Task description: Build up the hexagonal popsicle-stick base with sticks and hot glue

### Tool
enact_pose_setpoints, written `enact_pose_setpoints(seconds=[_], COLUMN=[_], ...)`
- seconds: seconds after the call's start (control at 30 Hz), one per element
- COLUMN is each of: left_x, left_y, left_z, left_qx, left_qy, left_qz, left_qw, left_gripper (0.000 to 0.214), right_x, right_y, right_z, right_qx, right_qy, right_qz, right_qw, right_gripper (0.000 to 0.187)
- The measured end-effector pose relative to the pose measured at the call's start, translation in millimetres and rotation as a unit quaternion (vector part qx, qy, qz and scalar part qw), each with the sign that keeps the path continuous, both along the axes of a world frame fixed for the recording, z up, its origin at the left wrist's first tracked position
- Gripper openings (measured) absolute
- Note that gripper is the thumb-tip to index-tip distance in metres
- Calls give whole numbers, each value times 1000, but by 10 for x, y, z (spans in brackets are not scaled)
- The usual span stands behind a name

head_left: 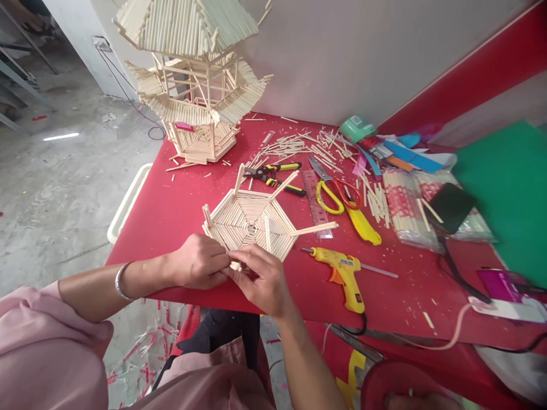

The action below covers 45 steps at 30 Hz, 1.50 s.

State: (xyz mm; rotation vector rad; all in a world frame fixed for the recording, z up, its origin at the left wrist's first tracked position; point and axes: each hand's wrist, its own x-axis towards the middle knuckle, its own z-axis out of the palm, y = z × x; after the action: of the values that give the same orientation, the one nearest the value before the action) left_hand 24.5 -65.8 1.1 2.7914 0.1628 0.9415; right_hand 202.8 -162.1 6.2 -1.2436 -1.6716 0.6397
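Note:
A flat hexagonal panel of pale wooden sticks (252, 219) lies on the red table (171, 210), with a few sticks standing up from its corners. Both my hands meet at its near edge. My left hand (199, 263) is closed, fingers pinched against the panel's rim. My right hand (258, 279) is also closed, pinching a short stick piece (235, 266) at the same spot. A silver bangle sits on my left wrist.
A tall stick pagoda model (194, 80) stands at the table's far left. A yellow glue gun (342, 272) lies right of my hands. Pliers (273, 173), scissors (333, 191), a ruler (315, 202), loose sticks (294, 148), packed chopsticks (404, 208), a phone (450, 206) and green board (508, 188) fill the right side.

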Motion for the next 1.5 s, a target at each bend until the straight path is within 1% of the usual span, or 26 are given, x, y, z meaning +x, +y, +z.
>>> enact_pose_setpoints(seconds=[0.2, 0.37, 0.73, 0.83, 0.93, 1.03, 1.13, 1.2, 1.37, 1.5], left_x=[-12, -1, 2, -2, -6, -7, -7, -10, -39, -89], left_y=[-2, 7, 22, 26, 28, 21, 15, 17, 48, 75], left_z=[-24, -10, -2, -2, 5, 22, 51, 77, 136, 150], left_qx=[8, 4, 9, 4, 2, 4, 7, 3, -23, -3], left_qy=[12, 2, 4, 9, 15, 19, 12, 11, -12, -62], left_qz=[9, 11, 27, 21, 15, 26, 39, 33, -8, -38], left_qw=[1000, 1000, 1000, 1000, 1000, 999, 999, 999, 1000, 997], left_gripper=[21, 26, 28, 26, 29, 33, 36, 38, 44, 46], right_x=[-3, -5, -2, -37, -83, -94, -59, -20, 68, 86], right_y=[-6, -8, -27, -68, -154, -276, -406, -482, -592, -636], right_z=[-30, -49, -16, 13, 61, 84, 65, 39, -27, -117], right_qx=[18, 34, 27, 31, 40, 50, 50, 54, 72, 91], right_qy=[-5, -6, -41, -68, -97, -113, -141, -156, -164, -176], right_qz=[0, 1, -13, -33, -70, -98, -120, -148, -238, -270], right_qw=[1000, 999, 999, 997, 992, 988, 981, 975, 955, 942], right_gripper=[19, 19, 18, 25, 40, 54, 58, 53, 32, 22])
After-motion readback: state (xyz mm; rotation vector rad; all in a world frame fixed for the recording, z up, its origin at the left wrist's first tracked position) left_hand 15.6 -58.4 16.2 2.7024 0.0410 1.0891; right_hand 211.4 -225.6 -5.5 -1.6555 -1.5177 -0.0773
